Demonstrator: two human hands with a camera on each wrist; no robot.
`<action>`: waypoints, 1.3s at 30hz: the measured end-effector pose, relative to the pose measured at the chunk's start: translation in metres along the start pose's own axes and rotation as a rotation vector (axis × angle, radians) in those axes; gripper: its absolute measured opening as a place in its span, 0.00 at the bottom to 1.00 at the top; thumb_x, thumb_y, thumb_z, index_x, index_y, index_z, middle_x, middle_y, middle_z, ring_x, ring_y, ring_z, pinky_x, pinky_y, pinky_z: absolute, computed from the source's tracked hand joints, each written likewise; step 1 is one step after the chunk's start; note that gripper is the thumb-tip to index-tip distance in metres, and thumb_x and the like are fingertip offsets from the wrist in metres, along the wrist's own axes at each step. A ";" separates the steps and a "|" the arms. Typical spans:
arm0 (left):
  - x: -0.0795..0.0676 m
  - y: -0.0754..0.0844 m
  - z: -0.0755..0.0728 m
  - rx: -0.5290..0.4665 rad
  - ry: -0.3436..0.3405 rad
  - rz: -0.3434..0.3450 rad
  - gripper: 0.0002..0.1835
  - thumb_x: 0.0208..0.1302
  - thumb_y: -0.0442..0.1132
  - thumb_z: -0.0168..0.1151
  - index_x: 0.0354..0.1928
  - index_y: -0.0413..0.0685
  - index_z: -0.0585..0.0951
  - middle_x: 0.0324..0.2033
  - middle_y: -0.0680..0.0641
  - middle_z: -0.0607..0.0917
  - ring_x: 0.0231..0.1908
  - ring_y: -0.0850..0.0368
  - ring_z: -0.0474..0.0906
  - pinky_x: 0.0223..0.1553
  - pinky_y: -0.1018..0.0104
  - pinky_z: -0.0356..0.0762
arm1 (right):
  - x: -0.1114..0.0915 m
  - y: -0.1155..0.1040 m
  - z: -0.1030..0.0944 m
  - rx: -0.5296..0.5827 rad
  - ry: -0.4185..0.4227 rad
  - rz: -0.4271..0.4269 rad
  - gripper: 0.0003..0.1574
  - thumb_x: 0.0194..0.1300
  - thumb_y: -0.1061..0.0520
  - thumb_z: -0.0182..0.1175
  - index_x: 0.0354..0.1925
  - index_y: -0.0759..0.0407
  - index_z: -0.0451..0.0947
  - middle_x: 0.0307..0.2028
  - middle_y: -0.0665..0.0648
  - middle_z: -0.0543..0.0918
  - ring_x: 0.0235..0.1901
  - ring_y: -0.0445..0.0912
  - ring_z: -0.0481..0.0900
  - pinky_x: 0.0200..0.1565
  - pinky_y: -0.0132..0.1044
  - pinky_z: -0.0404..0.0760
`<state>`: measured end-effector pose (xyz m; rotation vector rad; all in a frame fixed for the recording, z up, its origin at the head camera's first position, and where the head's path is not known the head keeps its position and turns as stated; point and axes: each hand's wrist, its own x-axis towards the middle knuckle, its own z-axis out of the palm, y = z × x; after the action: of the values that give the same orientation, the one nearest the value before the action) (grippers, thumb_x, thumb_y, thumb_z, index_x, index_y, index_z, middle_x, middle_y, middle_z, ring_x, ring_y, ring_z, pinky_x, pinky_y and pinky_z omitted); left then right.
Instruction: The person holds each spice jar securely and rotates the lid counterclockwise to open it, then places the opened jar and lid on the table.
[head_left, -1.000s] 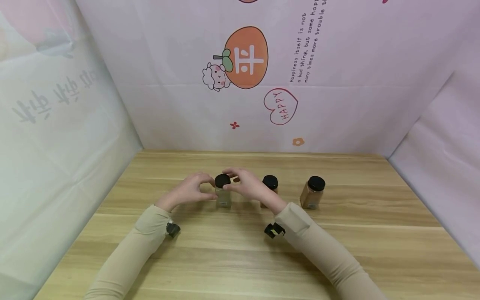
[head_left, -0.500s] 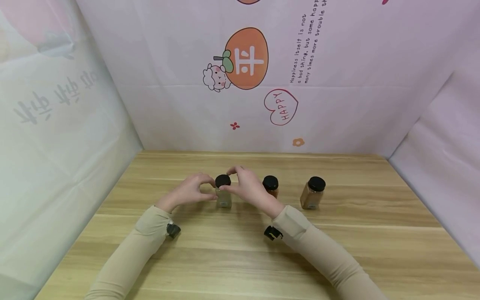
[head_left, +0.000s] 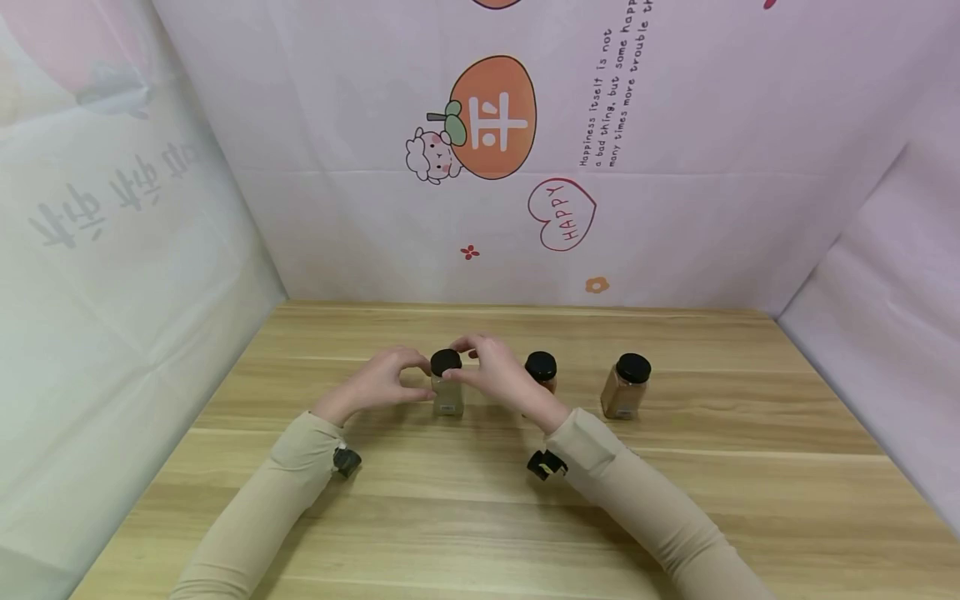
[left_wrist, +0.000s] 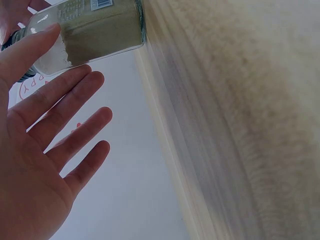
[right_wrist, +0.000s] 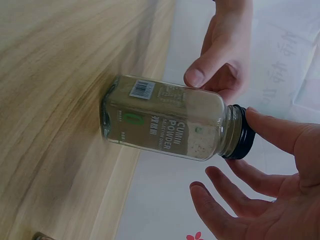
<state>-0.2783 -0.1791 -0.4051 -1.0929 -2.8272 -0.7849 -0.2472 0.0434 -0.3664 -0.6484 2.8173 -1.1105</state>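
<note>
A glass jar of cumin powder [head_left: 447,401] with a greenish-brown filling stands upright on the table, left of the other jars. My left hand [head_left: 384,379] holds its left side between thumb and fingers; in the left wrist view the ring and little fingers extend away from the glass. On the jar's black screw lid [right_wrist: 244,136], my right hand [head_left: 497,375] has its thumb and index finger at opposite edges. The remaining right fingers are loosely bent off the lid in the right wrist view. The label of the jar [right_wrist: 150,120] faces that camera, and the lid sits on its neck.
Behind the right wrist stands a second black-lidded jar [head_left: 542,367], partly covered by the forearm. Farther right is a third jar [head_left: 624,390] with brown powder. A printed white cloth [head_left: 360,233] walls off the back and sides of the wooden table [head_left: 465,533].
Half a second ago my right index finger was lifted off the lid's far side; now finger and thumb are back around it. The left hand and the jar stay in place.
</note>
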 end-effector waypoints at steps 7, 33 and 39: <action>0.000 -0.001 0.001 0.010 0.005 -0.001 0.18 0.53 0.50 0.70 0.43 0.50 0.83 0.41 0.53 0.85 0.48 0.56 0.78 0.55 0.54 0.72 | 0.003 0.002 -0.004 0.037 -0.060 -0.016 0.27 0.62 0.50 0.64 0.57 0.55 0.74 0.55 0.58 0.78 0.56 0.56 0.74 0.57 0.47 0.74; -0.001 0.001 -0.001 0.000 -0.012 -0.018 0.18 0.53 0.50 0.70 0.44 0.51 0.83 0.43 0.53 0.85 0.49 0.55 0.77 0.56 0.53 0.72 | -0.003 -0.003 0.008 -0.113 0.090 -0.003 0.35 0.56 0.39 0.66 0.55 0.56 0.72 0.53 0.57 0.78 0.51 0.50 0.77 0.49 0.44 0.78; -0.001 0.001 -0.001 0.001 -0.011 -0.009 0.18 0.53 0.50 0.70 0.43 0.51 0.83 0.42 0.53 0.85 0.49 0.55 0.78 0.56 0.53 0.72 | -0.003 -0.003 0.010 -0.109 0.094 -0.001 0.34 0.56 0.40 0.66 0.55 0.56 0.72 0.53 0.56 0.78 0.52 0.51 0.77 0.49 0.44 0.78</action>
<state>-0.2773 -0.1794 -0.4045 -1.0880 -2.8432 -0.7806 -0.2415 0.0366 -0.3722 -0.6212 2.9749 -1.0201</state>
